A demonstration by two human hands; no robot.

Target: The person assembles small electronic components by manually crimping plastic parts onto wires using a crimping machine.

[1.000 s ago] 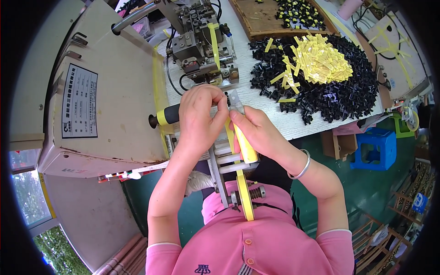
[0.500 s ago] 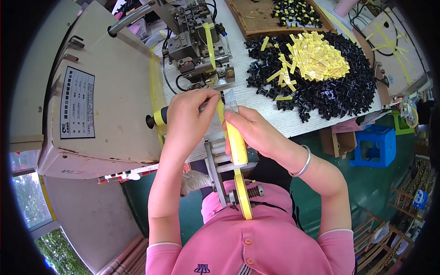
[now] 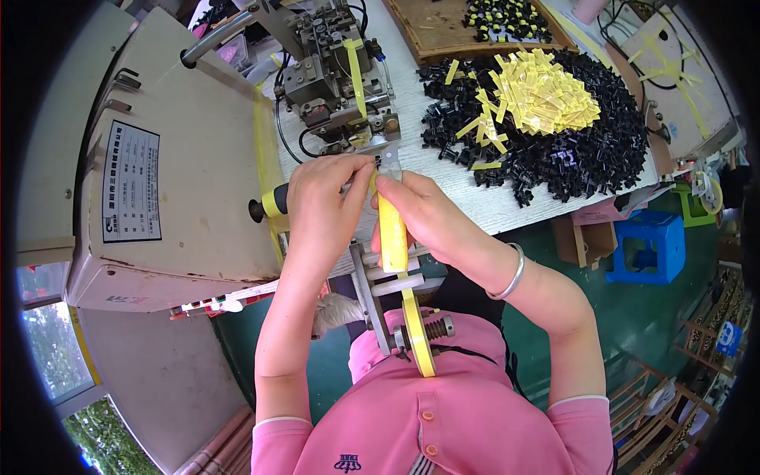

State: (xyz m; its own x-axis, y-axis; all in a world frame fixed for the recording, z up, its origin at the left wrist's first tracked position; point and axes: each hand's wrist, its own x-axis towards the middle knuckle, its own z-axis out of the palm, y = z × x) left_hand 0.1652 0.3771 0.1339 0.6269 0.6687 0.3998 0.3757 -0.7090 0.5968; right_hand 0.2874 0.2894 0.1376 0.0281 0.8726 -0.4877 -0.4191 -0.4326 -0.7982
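My right hand [image 3: 416, 202] is wrapped round the yellow handle of a utility knife [image 3: 393, 237], whose pale flat blade points away from me. Close against the blade, my left hand [image 3: 328, 190] is closed in a pinch. A small black part [image 3: 378, 161] shows at its fingertips, mostly hidden; the grip itself is covered by the fingers. A roll of yellow tape [image 3: 419, 336] sits on a metal holder [image 3: 370, 301] in front of my body. Its strip passes up under the knife toward the fingertips. Just beyond my hands stands a small metal machine [image 3: 336, 87].
Black plastic parts [image 3: 570, 170] lie heaped on the white table [image 3: 475, 210], topped by cut yellow strips [image 3: 546, 95]. Behind is a wooden tray [image 3: 427, 54]. A large beige machine housing [image 3: 198, 174] stands at left. A blue stool [image 3: 649, 245] is on the green floor at right.
My right hand and the knife have moved slightly left, and the blade is now closer to my left fingertips. My left hand stays nearly in place. The view has shifted a little.
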